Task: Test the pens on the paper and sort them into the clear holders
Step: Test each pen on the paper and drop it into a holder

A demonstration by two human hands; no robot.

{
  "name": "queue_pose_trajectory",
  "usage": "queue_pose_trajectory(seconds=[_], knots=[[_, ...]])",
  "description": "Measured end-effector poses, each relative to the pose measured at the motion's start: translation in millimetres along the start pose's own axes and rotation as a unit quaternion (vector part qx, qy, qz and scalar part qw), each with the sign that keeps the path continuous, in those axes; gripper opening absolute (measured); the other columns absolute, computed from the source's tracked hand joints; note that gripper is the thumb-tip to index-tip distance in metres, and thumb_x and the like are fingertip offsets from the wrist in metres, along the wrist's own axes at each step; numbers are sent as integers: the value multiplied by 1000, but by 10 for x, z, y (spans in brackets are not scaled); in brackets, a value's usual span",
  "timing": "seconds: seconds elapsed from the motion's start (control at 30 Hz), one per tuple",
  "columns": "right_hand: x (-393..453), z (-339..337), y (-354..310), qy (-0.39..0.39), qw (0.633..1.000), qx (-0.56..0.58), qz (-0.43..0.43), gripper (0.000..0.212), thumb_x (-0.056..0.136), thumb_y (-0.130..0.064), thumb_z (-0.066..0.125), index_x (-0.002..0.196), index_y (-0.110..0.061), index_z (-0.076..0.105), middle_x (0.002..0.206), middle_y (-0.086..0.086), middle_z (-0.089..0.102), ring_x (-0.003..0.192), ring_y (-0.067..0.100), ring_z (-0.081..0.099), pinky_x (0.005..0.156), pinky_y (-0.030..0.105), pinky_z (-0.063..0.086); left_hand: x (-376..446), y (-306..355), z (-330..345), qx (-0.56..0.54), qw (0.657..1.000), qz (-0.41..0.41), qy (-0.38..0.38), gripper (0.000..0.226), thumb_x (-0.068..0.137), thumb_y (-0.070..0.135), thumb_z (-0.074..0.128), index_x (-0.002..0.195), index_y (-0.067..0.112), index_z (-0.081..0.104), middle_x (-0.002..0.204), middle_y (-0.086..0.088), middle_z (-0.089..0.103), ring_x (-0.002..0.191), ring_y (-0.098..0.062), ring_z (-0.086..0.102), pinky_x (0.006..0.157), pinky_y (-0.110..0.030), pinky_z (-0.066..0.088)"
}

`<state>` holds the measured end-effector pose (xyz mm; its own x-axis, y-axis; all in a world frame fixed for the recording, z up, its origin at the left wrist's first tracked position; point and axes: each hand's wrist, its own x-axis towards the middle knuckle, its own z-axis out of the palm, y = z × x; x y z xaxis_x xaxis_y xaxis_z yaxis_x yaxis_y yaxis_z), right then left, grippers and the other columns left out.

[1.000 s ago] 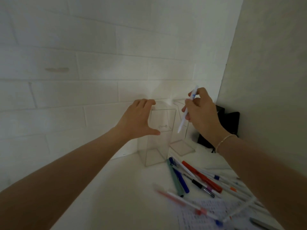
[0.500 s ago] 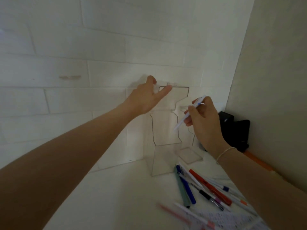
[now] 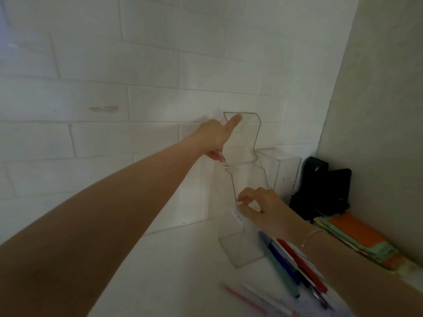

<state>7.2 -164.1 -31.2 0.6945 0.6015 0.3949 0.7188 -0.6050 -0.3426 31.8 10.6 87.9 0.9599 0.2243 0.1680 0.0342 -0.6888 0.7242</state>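
A clear holder [image 3: 239, 138] is held lifted against the wall [image 3: 137, 65] in the left hand's [image 3: 215, 138] grip. At 6 o'clock of it, a white pen [image 3: 237, 216] is pinched by the right hand [image 3: 263, 208] beside a second holder [image 3: 242, 250] standing on the tabletop [image 3: 171, 271]. Loose pens [image 3: 290, 264] lie at 4 o'clock, blurred; a black object [image 3: 320, 191] and papers [image 3: 357, 239] are seen at 3 o'clock.

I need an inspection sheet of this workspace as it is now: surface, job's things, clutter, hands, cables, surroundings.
Surface: white desk, mostly bare on the left.
Job's things: clear holder standing; second clear holder behind; loose pens beside it; paper partly visible.
Clutter: coloured folders; black object in the corner.
Hands: left hand holds a clear insert raised; right hand pinches a white pen.
Cables: nothing seen.
Surroundings: white brick wall.
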Motion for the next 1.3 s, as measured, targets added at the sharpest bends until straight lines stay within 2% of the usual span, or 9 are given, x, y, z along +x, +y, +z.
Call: queue_pose_trajectory(seconds=[0.2, 0.47, 0.57, 0.63, 0.77, 0.83, 1.0, 1.17, 1.3], knots=[[-235, -37, -3, -66, 994, -47, -70, 23, 93, -28, 53, 114, -21, 61, 98, -17, 56, 88, -5, 45, 83, 0, 23, 35, -26, 109, -19, 1000, -14, 0, 66, 86, 55, 54, 107, -8, 50, 86, -20, 70, 64, -25, 70, 66, -35, 60], [-165, 109, -38, -1, 984, -143, -109, 32, 94, -39, 51, 108, -12, 59, 95, 3, 65, 84, 19, 57, 83, 32, 45, -294, -92, 262, 125, 979, -70, -145, 84, 87, 70, 31, 139, 4, 34, 121, -17, 57, 90, -24, 67, 84, -40, 55], [-390, -8, -8, 174, 968, -117, -134, 20, 87, -28, 49, 85, -10, 55, 76, 3, 54, 68, 17, 48, 62, 26, 40, -515, -45, 188, 255, 963, -25, -81, 79, 89, 68, 25, 122, 1, 51, 98, -13, 67, 77, -22, 68, 83, -39, 54], [-613, -30, 59, 160, 971, -124, -128, 14, 83, -26, 46, 75, -14, 45, 69, -3, 45, 59, 15, 43, 55, 27, 39, -703, -41, 157, 317, 945, 74, -12, 65, 93, 60, 29, 90, 4, 63, 71, -5, 70, 65, -16, 67, 81, -35, 53], [-1023, 105, 175, -187, 968, -168, -15, 16, 88, -39, 48, 94, -25, 53, 95, -9, 52, 82, 11, 51, 72, 25, 41, -1244, -121, 401, 284, 914, 232, -175, 40, 93, 46, 47, 70, 17, 62, 63, 5, 67, 57, -5, 65, 71, -27, 53], [-1142, 206, 203, -232, 956, -179, 15, 24, 87, -43, 49, 108, -30, 52, 107, -11, 49, 91, 8, 45, 76, 22, 37, -1407, -254, 660, 329, 871, 257, -258, 25, 90, 38, 54, 74, 20, 63, 75, 6, 68, 70, -8, 65, 75, -28, 53], [-1213, 265, 125, -196, 968, -148, 48, 19, 89, -30, 52, 107, -24, 56, 96, -10, 46, 85, 7, 44, 60, 14, 30, -1584, -767, 1191, 436, 800, 282, -302, 26, 85, 23, 53, 109, 15, 61, 108, -4, 60, 99, -23, 58, 74, -31, 45], [-1218, 258, 109, -175, 970, -79, 150, 12, 82, -21, 60, 95, -21, 59, 85, -4, 59, 77, 14, 57, 68, 29, 50, -1645, -944, 1341, 423, 815, 324, -228, 16, 87, 21, 49, 95, 12, 58, 100, -6, 57, 91, -25, 59, 63, -28, 35], [-1147, 96, 87, -14, 945, 145, 292, 9, 79, -10, 68, 86, -11, 61, 72, 3, 61, 63, 17, 58, 57, 23, 47, -1658, -985, 1333, 442, 826, 299, -183, 19, 92, 23, 44, 101, 12, 58, 105, -7, 58, 93, -27, 59, 66, -30, 36]])
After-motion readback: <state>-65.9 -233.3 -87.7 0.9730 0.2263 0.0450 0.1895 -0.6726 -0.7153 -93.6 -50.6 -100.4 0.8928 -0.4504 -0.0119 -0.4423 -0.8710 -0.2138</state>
